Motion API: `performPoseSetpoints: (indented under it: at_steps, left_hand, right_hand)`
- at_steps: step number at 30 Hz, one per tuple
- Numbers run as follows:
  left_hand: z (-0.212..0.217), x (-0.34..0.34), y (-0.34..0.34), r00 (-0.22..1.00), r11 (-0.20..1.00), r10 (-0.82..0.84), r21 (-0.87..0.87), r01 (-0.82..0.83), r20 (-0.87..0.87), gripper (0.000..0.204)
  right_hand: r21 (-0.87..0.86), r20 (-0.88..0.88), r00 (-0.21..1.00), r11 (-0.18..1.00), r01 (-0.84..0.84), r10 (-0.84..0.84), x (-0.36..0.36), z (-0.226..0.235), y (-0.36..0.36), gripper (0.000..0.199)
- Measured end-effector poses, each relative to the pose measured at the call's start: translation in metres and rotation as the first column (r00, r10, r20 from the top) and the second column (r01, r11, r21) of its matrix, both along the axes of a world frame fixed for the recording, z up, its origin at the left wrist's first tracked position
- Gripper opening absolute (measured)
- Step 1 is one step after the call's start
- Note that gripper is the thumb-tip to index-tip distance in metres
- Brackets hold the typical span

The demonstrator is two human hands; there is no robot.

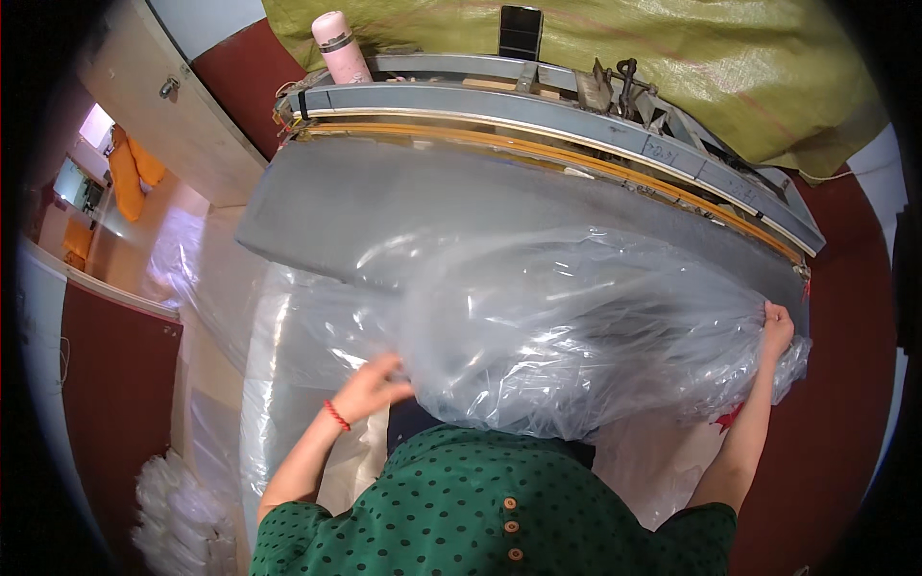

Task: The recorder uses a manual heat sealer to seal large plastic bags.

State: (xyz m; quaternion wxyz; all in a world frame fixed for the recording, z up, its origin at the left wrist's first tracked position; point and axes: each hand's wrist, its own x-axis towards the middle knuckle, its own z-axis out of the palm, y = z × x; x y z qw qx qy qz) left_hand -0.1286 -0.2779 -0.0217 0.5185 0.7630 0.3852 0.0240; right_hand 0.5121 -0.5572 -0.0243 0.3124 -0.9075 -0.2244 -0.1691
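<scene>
A large clear plastic sheet [538, 326] billows over the front of a grey worktop [384, 197] and hangs down toward my body. At the sheet's right end, my right hand [778, 331] is closed on its bunched edge. My left hand [373, 386], with a red bracelet at the wrist, is beside the sheet's left edge. Its thumb and fingers are apart, slightly smeared by motion; whether the fingertips touch the plastic I cannot tell.
Behind the worktop runs a long grey metal bar [538, 104] with an orange strip [461, 137] below it. A pink bottle [341, 48] and a dark phone [520, 34] stand at the back. More clear plastic [264, 384] hangs at left; bundled plastic [182, 514] lies lower left.
</scene>
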Motion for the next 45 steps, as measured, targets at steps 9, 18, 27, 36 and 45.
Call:
performPoseSetpoints:
  at_steps: [9,18,27,36,45]
  left_hand:
    - [-0.051,0.024,-0.021,0.625,0.787,0.559,-0.587,-0.192,0.545,0.035]
    - [0.073,-0.051,0.186,0.742,0.365,0.518,0.674,-0.642,0.426,0.014]
    - [0.081,0.032,0.126,0.885,0.598,-0.381,0.658,0.458,-0.269,0.048]
    - [0.068,0.025,0.133,0.998,0.981,-0.070,0.179,0.070,-0.008,0.020]
    - [0.036,0.028,0.147,0.972,0.809,-0.234,0.557,0.189,0.010,0.029]
  right_hand:
    - [-0.011,0.000,1.000,1.000,-0.005,0.005,0.000,-0.002,0.002,0.028]
    - [0.071,-0.049,0.994,0.993,-0.097,0.100,-0.009,0.002,0.008,0.025]
    - [0.049,0.008,0.997,0.996,-0.079,0.078,0.020,-0.019,-0.013,0.024]
    - [0.013,-0.029,0.996,0.996,-0.089,0.090,0.042,-0.027,-0.029,0.027]
    - [-0.005,0.017,0.990,0.990,-0.142,0.142,0.041,-0.029,-0.024,0.031]
